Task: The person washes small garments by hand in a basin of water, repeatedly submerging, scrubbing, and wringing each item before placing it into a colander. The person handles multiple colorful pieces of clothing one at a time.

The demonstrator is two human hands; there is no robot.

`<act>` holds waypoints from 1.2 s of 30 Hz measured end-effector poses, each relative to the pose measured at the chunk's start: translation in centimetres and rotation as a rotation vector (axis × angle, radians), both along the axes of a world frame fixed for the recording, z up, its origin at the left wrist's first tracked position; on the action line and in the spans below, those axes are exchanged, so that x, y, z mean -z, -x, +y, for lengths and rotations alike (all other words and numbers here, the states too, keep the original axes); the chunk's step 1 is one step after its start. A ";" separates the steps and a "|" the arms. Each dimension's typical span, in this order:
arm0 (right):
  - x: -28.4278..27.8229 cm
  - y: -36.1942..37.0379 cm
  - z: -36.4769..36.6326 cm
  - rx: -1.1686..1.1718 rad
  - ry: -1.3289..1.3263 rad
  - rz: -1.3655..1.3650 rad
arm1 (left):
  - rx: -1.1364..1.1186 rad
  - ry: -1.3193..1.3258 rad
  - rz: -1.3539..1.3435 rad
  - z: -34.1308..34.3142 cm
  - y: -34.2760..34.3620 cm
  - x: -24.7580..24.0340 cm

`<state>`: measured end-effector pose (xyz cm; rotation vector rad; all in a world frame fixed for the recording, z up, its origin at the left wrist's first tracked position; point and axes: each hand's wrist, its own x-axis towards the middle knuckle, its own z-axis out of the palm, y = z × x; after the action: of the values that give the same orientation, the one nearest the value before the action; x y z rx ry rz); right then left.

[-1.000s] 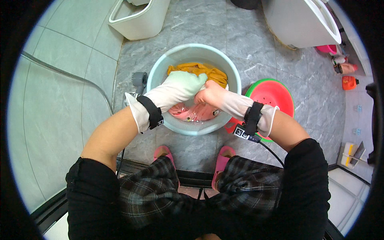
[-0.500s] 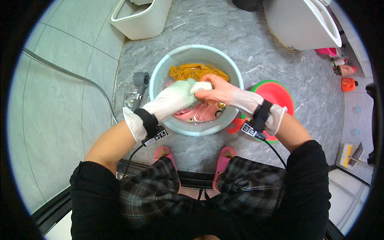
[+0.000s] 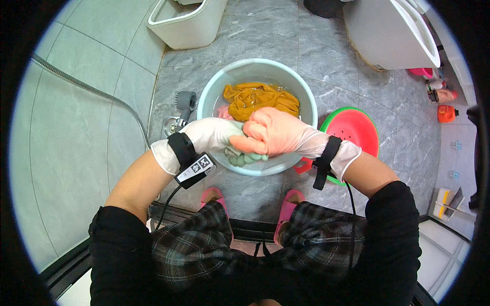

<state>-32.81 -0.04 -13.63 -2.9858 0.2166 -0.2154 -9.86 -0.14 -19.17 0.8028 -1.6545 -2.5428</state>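
Note:
Both my hands are together over the near half of a pale blue basin (image 3: 309, 97). My right hand (image 3: 268, 131), in an orange glove with a white cuff, is closed and pressed against the left. Beneath it my left hand (image 3: 244, 156), in a pale green and white glove, has its fingers curled. Whatever lies between them is hidden. Behind the hands, a mustard-yellow cloth (image 3: 263, 101) lies wet in the basin's water. A bit of pink cloth (image 3: 224, 113) shows at its left, the rest covered by my hands.
A red basin (image 3: 357, 130) with a green one around it stands to the right. On the left lie a grey shower head (image 3: 185, 101) and a floor drain (image 3: 171, 126). White fixtures (image 3: 393, 38) and bottles (image 3: 447, 113) stand farther off. My pink slippers (image 3: 288, 209) are near the basin.
Both hands have come nearer to me, and the right has closed over the left. A white lump seen between them is now hidden. More yellow cloth shows; the pink cloth is mostly covered.

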 end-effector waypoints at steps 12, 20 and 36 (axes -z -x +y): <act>1.7 0.0 1.4 0.225 0.167 -0.054 | -0.033 -0.089 -0.236 2.1 2.3 -1.5; 2.0 -0.5 -1.7 0.635 -0.226 0.262 | -0.104 0.901 -0.592 -0.9 6.7 0.2; 4.0 -2.8 0.2 0.862 -1.490 -0.260 | 0.297 1.362 -0.839 -2.8 5.0 -2.9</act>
<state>-29.96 0.18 -17.65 -1.2557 1.0366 -0.3126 -14.89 -2.93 -16.22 1.4198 -3.0939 -0.4877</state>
